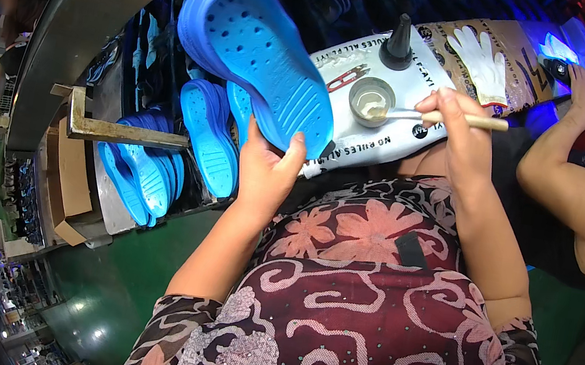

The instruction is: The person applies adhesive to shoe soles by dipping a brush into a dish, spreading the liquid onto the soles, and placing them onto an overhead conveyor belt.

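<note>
The left hand [267, 171] is clamped on the heel end of a blue clog [256, 53], thumb and fingers pinching its edge from below. The clog is held up off the table [401, 135], sole facing the camera, its long axis running from the heel at the hand up and away to the left, toe farthest from the body.

The right hand [460, 129] is closed on a brush [442, 118] with a pale wooden handle. The brush lies nearly level, handle pointing right, its tip resting in a small round cup [370, 100] of pale paste. That cup is the landmark here: it sits on the white sheet covering the table, just right of the clog's heel and a little above it. The right hand is just right of the cup; the left hand is below and left of it. So the brush tip lies close to the clog's heel end and well apart from the toe.

Behind the cup stands a black cone-shaped nozzle [398, 44]; left of the cup lie small red snips [347, 77]; right and behind, a white glove [483, 60]. More blue clogs [157, 160] are racked well left of the cup. Another person's arm [572, 175] reaches in far right of it.
</note>
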Available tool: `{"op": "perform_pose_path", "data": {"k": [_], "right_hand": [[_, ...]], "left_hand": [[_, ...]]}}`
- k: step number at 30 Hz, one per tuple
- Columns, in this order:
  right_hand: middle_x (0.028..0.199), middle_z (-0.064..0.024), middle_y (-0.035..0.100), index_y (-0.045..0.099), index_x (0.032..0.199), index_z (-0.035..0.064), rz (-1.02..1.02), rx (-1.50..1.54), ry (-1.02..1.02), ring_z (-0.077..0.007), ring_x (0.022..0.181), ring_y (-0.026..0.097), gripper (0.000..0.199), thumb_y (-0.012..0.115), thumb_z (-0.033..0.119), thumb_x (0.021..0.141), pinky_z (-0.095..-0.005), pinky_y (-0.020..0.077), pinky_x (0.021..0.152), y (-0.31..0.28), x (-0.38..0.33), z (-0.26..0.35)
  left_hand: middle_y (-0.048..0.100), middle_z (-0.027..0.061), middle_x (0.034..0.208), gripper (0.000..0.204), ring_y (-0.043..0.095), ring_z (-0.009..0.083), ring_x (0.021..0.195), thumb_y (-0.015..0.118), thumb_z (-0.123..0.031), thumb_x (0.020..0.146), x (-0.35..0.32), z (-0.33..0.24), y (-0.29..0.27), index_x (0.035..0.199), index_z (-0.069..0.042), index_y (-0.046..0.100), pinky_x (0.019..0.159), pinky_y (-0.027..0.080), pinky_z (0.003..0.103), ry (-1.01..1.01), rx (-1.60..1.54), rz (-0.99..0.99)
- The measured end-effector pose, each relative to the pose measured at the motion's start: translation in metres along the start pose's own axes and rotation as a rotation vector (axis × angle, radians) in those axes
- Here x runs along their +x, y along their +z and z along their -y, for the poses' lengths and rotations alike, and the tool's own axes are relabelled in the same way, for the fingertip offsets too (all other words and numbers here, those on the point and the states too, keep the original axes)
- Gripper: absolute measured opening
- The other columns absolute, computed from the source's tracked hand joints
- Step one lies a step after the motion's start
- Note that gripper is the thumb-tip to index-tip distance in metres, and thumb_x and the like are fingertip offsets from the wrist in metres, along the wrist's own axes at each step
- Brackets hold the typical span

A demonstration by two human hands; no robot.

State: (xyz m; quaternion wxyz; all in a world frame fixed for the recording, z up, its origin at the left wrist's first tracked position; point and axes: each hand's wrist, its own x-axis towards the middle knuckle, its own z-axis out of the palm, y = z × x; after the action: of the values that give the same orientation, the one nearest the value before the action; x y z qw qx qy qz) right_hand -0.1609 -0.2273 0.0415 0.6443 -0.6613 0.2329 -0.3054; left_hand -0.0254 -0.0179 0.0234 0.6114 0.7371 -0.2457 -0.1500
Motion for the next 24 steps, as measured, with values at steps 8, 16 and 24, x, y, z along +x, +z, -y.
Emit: {"op": "perform_pose_path", "data": {"k": [8,16,24], "right_hand": [[0.065,-0.0076,0.061,0.065,0.068,0.0038,0.202,-0.403,-0.596,-0.0241,0.062,0.054,0.021,0.059,0.014,0.086,-0.0351,0.0421,0.072,0.023,-0.024,0.027],[0.062,-0.0046,0.058,0.064,0.066,0.0063,0.232,-0.494,-0.669,-0.0244,0.064,0.057,0.020,0.064,0.018,0.082,-0.0384,0.0420,0.084,0.037,-0.019,0.023],[0.061,-0.0053,0.058,0.060,0.063,0.0061,0.236,-0.568,-0.641,-0.0255,0.063,0.057,0.020,0.066,0.015,0.080,-0.0394,0.0429,0.081,0.037,-0.017,0.027]], "left_hand": [[0.066,0.0161,0.093,0.044,0.066,0.0197,0.079,0.063,0.001,0.077,-0.002,-0.004,0.015,0.117,0.006,0.044,0.072,0.051,0.029,0.308,0.077,0.005],[0.066,0.0177,0.088,0.038,0.067,0.0285,0.073,0.066,0.001,0.074,-0.008,0.007,0.012,0.110,0.002,0.051,0.067,0.051,0.033,0.436,0.190,-0.015],[0.064,0.0185,0.096,0.035,0.065,0.0291,0.086,0.062,0.005,0.072,-0.008,0.012,0.007,0.107,0.005,0.059,0.076,0.050,0.034,0.398,0.097,0.024]]}}
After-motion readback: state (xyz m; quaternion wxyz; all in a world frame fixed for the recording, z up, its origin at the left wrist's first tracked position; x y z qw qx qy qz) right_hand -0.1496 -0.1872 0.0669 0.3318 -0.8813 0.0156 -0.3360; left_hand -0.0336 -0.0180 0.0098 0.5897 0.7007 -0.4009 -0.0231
